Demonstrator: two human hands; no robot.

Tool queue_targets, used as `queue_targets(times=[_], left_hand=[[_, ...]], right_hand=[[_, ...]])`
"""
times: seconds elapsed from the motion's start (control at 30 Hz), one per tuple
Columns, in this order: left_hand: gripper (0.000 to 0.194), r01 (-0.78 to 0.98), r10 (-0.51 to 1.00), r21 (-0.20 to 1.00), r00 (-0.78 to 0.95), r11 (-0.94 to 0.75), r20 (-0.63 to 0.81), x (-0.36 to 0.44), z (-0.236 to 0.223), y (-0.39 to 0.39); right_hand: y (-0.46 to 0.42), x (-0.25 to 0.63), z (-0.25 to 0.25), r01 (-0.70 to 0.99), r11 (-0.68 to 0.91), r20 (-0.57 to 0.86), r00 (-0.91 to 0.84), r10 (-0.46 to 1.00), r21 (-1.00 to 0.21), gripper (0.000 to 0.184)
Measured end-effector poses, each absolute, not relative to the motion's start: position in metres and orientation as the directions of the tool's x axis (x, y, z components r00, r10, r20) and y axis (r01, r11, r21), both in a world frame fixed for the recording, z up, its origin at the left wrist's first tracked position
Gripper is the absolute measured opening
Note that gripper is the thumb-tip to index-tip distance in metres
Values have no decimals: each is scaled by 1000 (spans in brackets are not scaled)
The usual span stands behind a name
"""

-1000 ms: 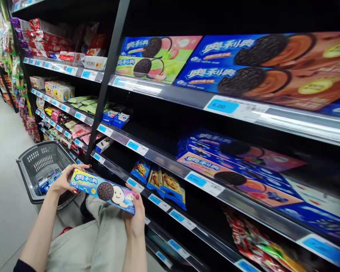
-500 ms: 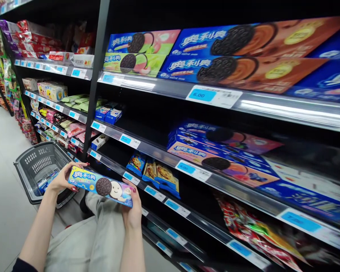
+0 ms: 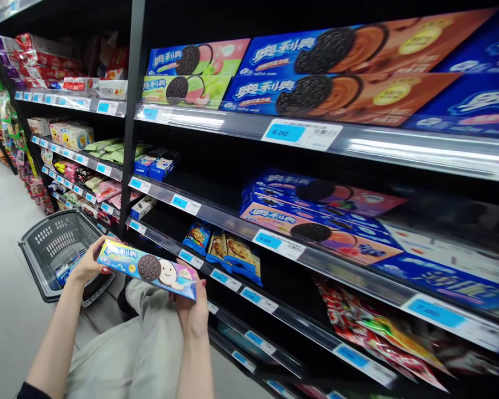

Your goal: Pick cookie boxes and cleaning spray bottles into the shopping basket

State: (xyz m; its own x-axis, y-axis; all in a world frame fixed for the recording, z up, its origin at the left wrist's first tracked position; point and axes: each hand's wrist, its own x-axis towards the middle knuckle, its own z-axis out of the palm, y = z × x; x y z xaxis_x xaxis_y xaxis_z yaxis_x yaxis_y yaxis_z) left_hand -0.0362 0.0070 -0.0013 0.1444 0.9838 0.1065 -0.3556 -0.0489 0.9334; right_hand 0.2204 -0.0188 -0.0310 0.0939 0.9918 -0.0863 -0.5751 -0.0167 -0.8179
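Between both hands I hold a long box of sandwich cookies (image 3: 149,270), blue and yellow at one end and purple at the other, with a dark cookie and a white smiling face printed on it. My left hand (image 3: 90,262) grips the yellow end, its fingers around the box. My right hand (image 3: 194,310) is closed on the purple end, thumb on the edge. The box is above my knees, tilted down toward the right. Below and left of it, a grey shopping basket (image 3: 32,260) stands on the floor with blue packets (image 3: 70,267) inside.
Store shelves rise close on my right. Cookie boxes (image 3: 324,94) fill the upper shelf, and more boxes (image 3: 311,227) lie on the one below. Blue cookie bags (image 3: 241,256) and red bags (image 3: 357,321) sit lower. A black upright (image 3: 130,111) divides the bays; pale floor (image 3: 8,233) extends left.
The view has shifted slightly, so the shelves sit a little further left. The cookie box has turned a bit in my hands, its top side showing less squarely. Both hands keep their hold.
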Motion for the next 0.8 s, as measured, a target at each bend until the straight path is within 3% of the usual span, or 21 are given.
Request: queue_targets(times=[0.1,0.2,0.43,0.63,0.8], left_hand=[[57,-340,998,940,67,8,16,-30,1,9],[41,-303,996,949,0,89,-94,-24,3,11],[43,-276,976,943,-57,187,-210,-20,5,10],[43,-297,990,947,-39,121,-139,-22,3,11],[79,-335,996,941,60,-42,66,-31,4,7]], right_hand=[[-21,220,-28,-590,-68,-130,63,989,-804,67],[-20,219,-26,-525,-115,-169,56,984,-844,56],[-19,217,-22,-473,-162,-214,58,975,-866,51],[-21,222,-25,-512,-133,-192,64,979,-849,47],[-29,234,-25,-550,73,48,59,997,-832,67]])
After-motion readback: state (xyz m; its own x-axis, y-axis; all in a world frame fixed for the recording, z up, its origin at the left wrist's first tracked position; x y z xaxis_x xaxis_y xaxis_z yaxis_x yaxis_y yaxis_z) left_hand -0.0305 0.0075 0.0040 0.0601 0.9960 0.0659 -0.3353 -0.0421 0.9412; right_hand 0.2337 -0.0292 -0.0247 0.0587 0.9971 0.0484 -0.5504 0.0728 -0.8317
